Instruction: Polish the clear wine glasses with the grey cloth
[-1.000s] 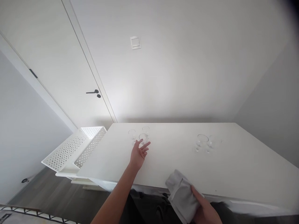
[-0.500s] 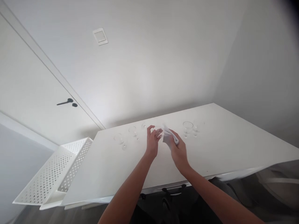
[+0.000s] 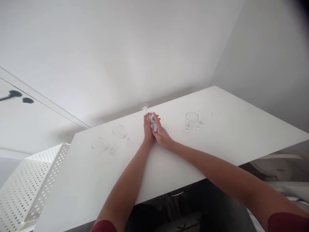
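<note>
My left hand (image 3: 148,130) and my right hand (image 3: 162,134) are pressed together above the middle of the white table. Between them is a crumpled pale cloth (image 3: 153,123), gripped by my right hand. Just past my left fingertips shows the round foot of a clear stemmed glass (image 3: 144,106). Its bowl is hidden, apparently inside my left hand and the cloth. Left of my hands stand two clear stemmed glasses, a nearer glass (image 3: 100,145) and a farther glass (image 3: 120,131). To the right are another clear glass (image 3: 191,120) and a fainter glass (image 3: 205,113) beside it.
The white table (image 3: 169,170) runs along a pale wall. A white perforated rack (image 3: 29,183) stands at its left end. A door with a dark handle (image 3: 14,93) is at far left. Dark drawer fronts (image 3: 169,212) lie below the front edge.
My hands have come together, with the cloth now pressed between them; before, it was in my right hand beside the glass. The view has shifted, showing more of the table's front.
</note>
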`<state>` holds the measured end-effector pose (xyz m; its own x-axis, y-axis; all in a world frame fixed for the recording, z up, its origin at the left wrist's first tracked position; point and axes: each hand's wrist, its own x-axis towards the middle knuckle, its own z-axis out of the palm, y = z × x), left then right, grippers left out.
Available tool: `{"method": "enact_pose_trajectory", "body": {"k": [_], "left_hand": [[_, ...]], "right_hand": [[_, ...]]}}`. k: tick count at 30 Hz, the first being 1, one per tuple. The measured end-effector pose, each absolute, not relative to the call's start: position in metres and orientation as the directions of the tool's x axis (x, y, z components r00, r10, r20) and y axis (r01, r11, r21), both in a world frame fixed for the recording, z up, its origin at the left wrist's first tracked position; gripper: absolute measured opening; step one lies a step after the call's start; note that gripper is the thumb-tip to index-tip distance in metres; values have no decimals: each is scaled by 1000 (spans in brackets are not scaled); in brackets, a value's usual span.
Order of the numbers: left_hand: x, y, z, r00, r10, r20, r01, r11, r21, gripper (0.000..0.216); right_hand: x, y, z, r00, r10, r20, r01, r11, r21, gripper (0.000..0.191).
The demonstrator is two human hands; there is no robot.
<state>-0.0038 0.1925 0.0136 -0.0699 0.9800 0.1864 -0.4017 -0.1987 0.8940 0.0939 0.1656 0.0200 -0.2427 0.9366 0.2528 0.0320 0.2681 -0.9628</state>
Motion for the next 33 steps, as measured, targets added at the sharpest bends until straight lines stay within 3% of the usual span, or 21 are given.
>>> {"method": "enact_pose_trajectory", "body": {"k": [3, 5, 7, 12, 14, 18, 20, 26, 33], "left_hand": [[-8, 201, 10, -60, 967, 246, -475, -245, 845, 43], [-9, 203, 11, -45, 960, 277, -538, -257, 803, 41], [-7, 202, 12, -41, 958, 284, -543, -260, 799, 38], [-6, 195, 13, -133, 942, 308, -350, -335, 875, 34], [-8, 195, 13, -130, 936, 326, -336, -351, 874, 33], [-10, 196, 15, -112, 952, 285, -431, -305, 849, 40], [-9, 196, 16, -92, 959, 270, -472, -280, 836, 40], [-9, 200, 15, -53, 973, 226, -538, -218, 814, 31], [-15, 207, 8, -128, 982, 139, -385, -178, 906, 39]], "right_hand": [[99, 177, 18, -201, 968, 150, -300, 85, -950, 89], [105, 182, 19, -290, 952, 93, -403, -33, -915, 84], [109, 181, 22, -310, 943, 125, -356, 7, -934, 84], [105, 171, 23, -405, 866, 292, 16, 326, -945, 89], [103, 172, 21, -370, 888, 274, -29, 284, -958, 87], [108, 178, 18, -338, 925, 176, -326, 61, -944, 88], [112, 180, 17, -353, 922, 157, -384, 10, -923, 89], [113, 177, 17, -260, 933, 250, -312, 163, -936, 86], [112, 182, 14, -191, 946, 264, -137, 240, -961, 86]]}}
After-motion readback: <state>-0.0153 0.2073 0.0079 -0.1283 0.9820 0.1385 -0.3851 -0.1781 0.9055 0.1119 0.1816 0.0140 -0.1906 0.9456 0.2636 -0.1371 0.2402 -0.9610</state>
